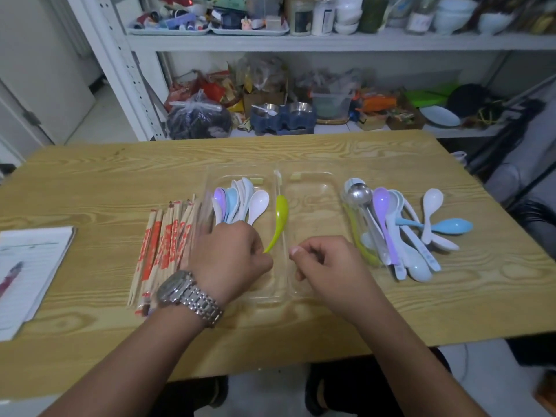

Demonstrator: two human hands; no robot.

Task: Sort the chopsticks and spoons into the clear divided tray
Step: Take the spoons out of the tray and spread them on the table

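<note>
**Green spoon in left hand, lined up on tray divider**

- Green spoon [281,212]: long axis ran roughly 12–6, with a slight lean. Bowl pointed to 12–1, handle tip down at 7. It sat along the centre divider of the clear divided tray [316,206], at the right edge of the left compartment.
- Left hand [231,254]: fingers curled, pinching the green spoon's handle tip, over the near end of the left compartment. Metal watch [186,293] on that wrist.
- Right hand [329,266]: over the near end of the right compartment, fingers curled, thumb toward the divider. Couldn't tell whether it held anything.
- Sorted spoons [237,203]: white, blue and purple, bunched in the left compartment. Bowls fanned toward 12, handles ran under the left hand. The right compartment showed only wood grain through the plastic.
- Chopsticks [168,242]: red-printed wrapped pairs, piled at 9 o'clock just beside the tray. Long axes ran 12–6, leaning to 1.
- Loose spoons [391,230]: heap at 3 o'clock, touching the tray's right wall. Most lay 12–6 with bowls mixed either way, and a metal spoon [356,194] had its bowl at 12. A blue spoon [451,227] lay crosswise, bowl to 3.
- Table [90,182]: light wood grain. Lined notebook [30,266] with a pen [10,279] at 8–9, on the table edge.
- Room: white metal shelf [301,43] at 12, crammed with bowls, jars, bags and packets. Pale floor at 10–11.
</note>
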